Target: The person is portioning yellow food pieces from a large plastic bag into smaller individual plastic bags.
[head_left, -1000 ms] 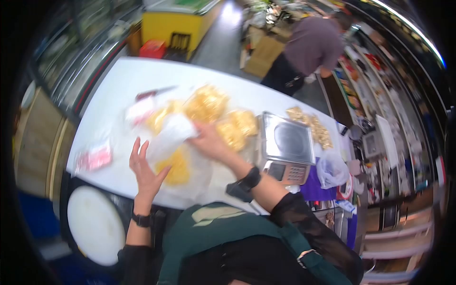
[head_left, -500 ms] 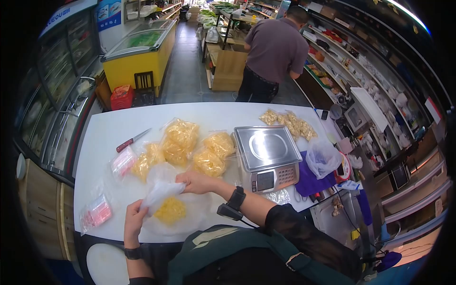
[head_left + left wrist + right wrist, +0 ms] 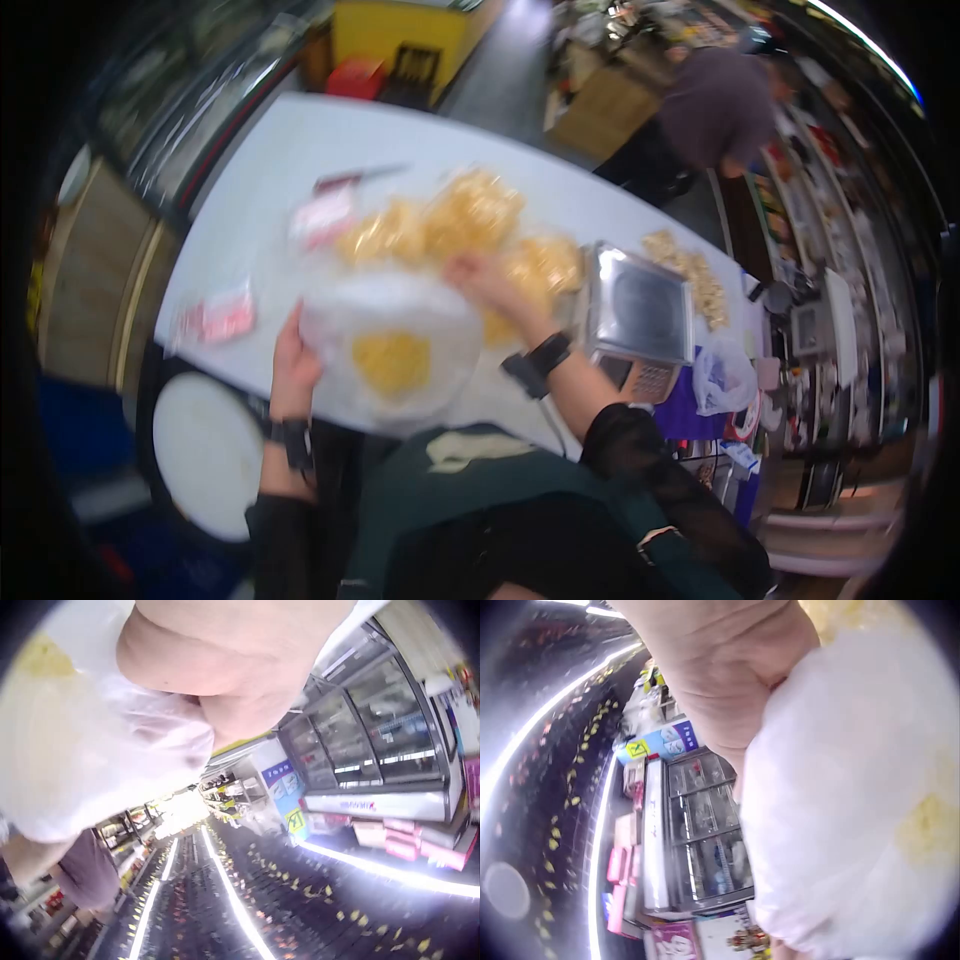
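In the head view a thin white plastic bag point(image 3: 325, 300) is spread between my hands, with a clump of yellow pieces point(image 3: 392, 364) showing in its middle. My left hand point(image 3: 294, 362) grips the bag's left edge, where the left wrist view shows the plastic point(image 3: 150, 727) bunched under the fingers. On the far right side of the bag, my right hand point(image 3: 486, 284) pinches the rim. Its fingertips are partly hidden behind the white plastic point(image 3: 832, 772) in the right wrist view. Filled yellow bags point(image 3: 475, 215) lie just beyond the hands.
A scale point(image 3: 640, 305) stands right of the yellow bags, with bagged pale pieces point(image 3: 690, 278) behind it. A knife point(image 3: 345, 181) and pink-and-white packets point(image 3: 228, 314) lie on the left of the white table point(image 3: 300, 125). Another person point(image 3: 715, 110) is beyond the table.
My left hand, spread and off the bag at first, has taken hold of its edge. The gathered plastic has been drawn out wide between both hands. The head view has tilted.
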A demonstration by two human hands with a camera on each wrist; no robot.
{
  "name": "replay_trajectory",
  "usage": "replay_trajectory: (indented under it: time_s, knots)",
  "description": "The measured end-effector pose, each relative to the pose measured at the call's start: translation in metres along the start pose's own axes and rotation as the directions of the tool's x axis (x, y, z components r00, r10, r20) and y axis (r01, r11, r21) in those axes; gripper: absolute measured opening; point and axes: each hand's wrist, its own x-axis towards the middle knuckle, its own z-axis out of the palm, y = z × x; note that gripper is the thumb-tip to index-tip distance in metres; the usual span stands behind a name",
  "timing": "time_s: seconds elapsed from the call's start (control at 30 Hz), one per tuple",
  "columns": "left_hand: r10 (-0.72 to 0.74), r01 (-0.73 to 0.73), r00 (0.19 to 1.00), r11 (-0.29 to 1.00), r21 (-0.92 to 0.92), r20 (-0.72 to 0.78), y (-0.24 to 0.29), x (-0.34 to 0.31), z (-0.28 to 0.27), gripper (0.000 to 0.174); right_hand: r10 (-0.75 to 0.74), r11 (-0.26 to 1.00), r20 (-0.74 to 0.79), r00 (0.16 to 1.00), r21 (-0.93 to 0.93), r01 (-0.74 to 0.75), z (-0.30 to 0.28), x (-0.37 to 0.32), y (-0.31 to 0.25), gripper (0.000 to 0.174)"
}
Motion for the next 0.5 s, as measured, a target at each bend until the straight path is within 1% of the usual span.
replay_trajectory:
  time_s: [0.03, 0.07, 0.13, 0.17, 0.2, 0.23, 0.27, 0.3, 0.37, 0.4, 0.43, 0.47, 0.5]
  knots:
    - [0.046, -0.041, 0.997, 0.996, -0.080, 0.054, 0.007, 0.004, -0.013, 0.027, -0.116, 0.983, -0.112, 0.987, 0.127, 0.130, -0.002, 0.005, 0.005, 0.029]
    - [0.067, 0.004, 0.939, 0.979, -0.205, 0.337, 0.010, 0.001, -0.023, 0.027, -0.184, 0.981, -0.125, 0.975, 0.035, 0.190, -0.008, 0.006, 0.005, 0.035]
    - [0.124, -0.016, 0.921, 0.959, -0.283, 0.368, 0.007, -0.008, -0.031, 0.030, -0.131, 0.970, -0.064, 0.989, 0.197, 0.141, -0.009, -0.012, -0.028, 0.053]
    - [0.139, -0.042, 0.934, 0.957, -0.286, 0.328, 0.003, -0.014, -0.032, 0.030, -0.121, 0.968, -0.027, 0.992, 0.220, 0.124, 0.005, -0.014, -0.026, 0.053]
    - [0.111, 0.002, 0.944, 0.940, -0.341, 0.311, -0.002, -0.017, -0.029, 0.033, -0.196, 0.980, -0.024, 0.980, 0.034, 0.197, 0.015, -0.019, -0.024, 0.060]
    - [0.081, 0.050, 0.949, 0.917, -0.396, 0.306, -0.008, -0.019, -0.024, 0.036, -0.274, 0.950, -0.015, 0.962, -0.157, 0.269, 0.023, -0.022, -0.023, 0.068]
    - [0.086, 0.039, 0.952, 0.916, -0.399, 0.292, -0.014, -0.021, -0.018, 0.036, -0.393, 0.869, -0.015, 0.919, -0.332, 0.366, 0.041, -0.020, -0.010, 0.074]
    - [0.061, 0.059, 0.960, 0.911, -0.407, 0.275, -0.018, -0.024, -0.007, 0.038, -0.388, 0.872, -0.006, 0.922, -0.326, 0.365, 0.055, -0.022, -0.010, 0.074]
    - [0.033, 0.078, 0.967, 0.905, -0.418, 0.252, -0.017, -0.027, -0.001, 0.041, -0.285, 0.890, -0.055, 0.957, -0.385, 0.243, 0.075, -0.028, -0.011, 0.056]
    - [0.021, 0.092, 0.962, 0.915, -0.393, 0.274, -0.015, -0.026, -0.001, 0.041, -0.281, 0.892, -0.050, 0.959, -0.381, 0.242, 0.075, -0.023, -0.004, 0.056]
    - [0.009, 0.105, 0.955, 0.924, -0.367, 0.296, -0.013, -0.024, -0.001, 0.042, -0.068, 0.995, -0.016, 0.998, 0.070, 0.069, 0.070, -0.012, 0.006, 0.045]
    - [0.009, 0.103, 0.957, 0.923, -0.370, 0.289, -0.006, -0.024, -0.004, 0.042, 0.114, 0.859, 0.108, 0.988, 0.489, -0.153, 0.064, -0.001, 0.015, 0.035]
    - [0.006, 0.094, 0.953, 0.945, -0.312, 0.303, 0.005, -0.025, -0.010, 0.042, 0.118, 0.857, 0.113, 0.987, 0.490, -0.159, 0.050, 0.007, 0.016, 0.035]
